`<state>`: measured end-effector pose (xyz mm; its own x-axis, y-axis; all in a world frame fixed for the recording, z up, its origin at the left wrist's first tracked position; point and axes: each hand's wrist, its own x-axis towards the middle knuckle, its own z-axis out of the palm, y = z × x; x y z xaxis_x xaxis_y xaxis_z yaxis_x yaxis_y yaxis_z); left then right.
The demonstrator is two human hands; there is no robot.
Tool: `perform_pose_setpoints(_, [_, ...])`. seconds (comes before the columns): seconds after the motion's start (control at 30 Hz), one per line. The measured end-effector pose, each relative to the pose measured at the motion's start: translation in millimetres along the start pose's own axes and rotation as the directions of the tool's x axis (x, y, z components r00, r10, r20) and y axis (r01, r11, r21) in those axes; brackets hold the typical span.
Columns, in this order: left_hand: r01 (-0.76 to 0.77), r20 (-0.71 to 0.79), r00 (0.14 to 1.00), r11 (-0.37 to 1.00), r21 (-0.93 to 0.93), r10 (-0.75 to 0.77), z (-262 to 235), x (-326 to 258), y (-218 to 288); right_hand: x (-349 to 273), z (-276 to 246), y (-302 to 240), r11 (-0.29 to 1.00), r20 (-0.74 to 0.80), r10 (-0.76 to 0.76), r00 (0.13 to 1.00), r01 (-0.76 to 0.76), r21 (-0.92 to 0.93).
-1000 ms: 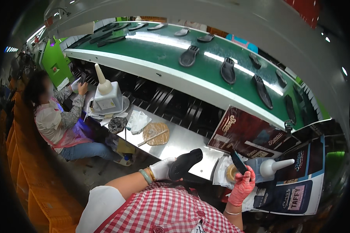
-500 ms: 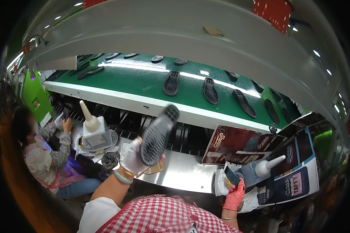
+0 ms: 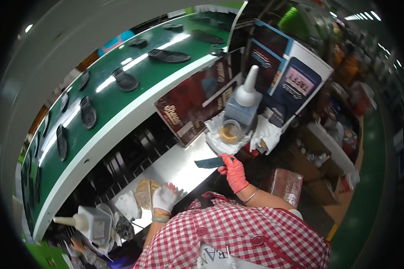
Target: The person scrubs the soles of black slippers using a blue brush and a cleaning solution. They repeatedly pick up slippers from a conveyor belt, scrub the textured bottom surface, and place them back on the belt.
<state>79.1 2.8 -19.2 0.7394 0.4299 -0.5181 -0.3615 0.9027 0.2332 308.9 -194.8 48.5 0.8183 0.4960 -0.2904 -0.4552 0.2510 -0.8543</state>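
My right hand [image 3: 234,174], in a coral-red glove, is closed on the end of a flat dark teal strip [image 3: 208,163]. The strip sticks out leftward over the metal bench; its exact kind is unclear. My left hand [image 3: 165,198], in a white glove with bare fingertips, is over the bench's near side with its fingers out and somewhat blurred. It holds nothing that I can see. Just left of it, a tan, flattish block [image 3: 144,193] lies on the shiny metal bench [image 3: 177,166]. Beyond my right hand sits a clear cup [image 3: 229,131] with amber contents.
Black shoe soles [image 3: 88,112] lie along a green conveyor belt [image 3: 110,101] behind a white rail. A squat bottle with a white nozzle [image 3: 247,96] stands by printed cardboard panels [image 3: 197,101]. Another nozzle bottle [image 3: 94,224] is at lower left, near a co-worker's hand [image 3: 77,245].
The view has swung to the right. The black shoe sole that was in my left hand is no longer seen there. My right hand has brought the teal strip away from the cup, over the bench.
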Motion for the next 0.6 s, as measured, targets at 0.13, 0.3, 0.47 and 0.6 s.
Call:
perform_pose_setpoints(0.13, [0.086, -0.077, 0.994, 0.991, 0.099, -0.079, -8.5, -0.5, -13.5, 11.7, -26.7, -0.5, 0.997, -0.094, -0.033, 0.995, 0.04, 0.069])
perform_pose_setpoints(0.3, [-0.092, -0.188, 0.971, 0.958, 0.272, 0.146, -19.2, 5.2, 12.4, 37.0, -39.2, -25.0, 0.979, -0.204, -0.204, 0.957, 0.206, -0.011])
perform_pose_setpoints(0.47, [-0.017, -0.291, 0.95, 0.952, 0.304, 0.111, -48.2, 10.1, -13.1, 72.7, -42.3, -49.1, 0.943, -0.237, -0.296, 0.925, 0.244, -0.225])
perform_pose_setpoints(0.6, [0.11, -0.32, 0.947, 0.914, 0.389, 0.022, -87.6, 14.1, -27.1, 108.5, -56.7, -46.4, 0.863, -0.127, -0.342, 0.931, 0.258, -0.435])
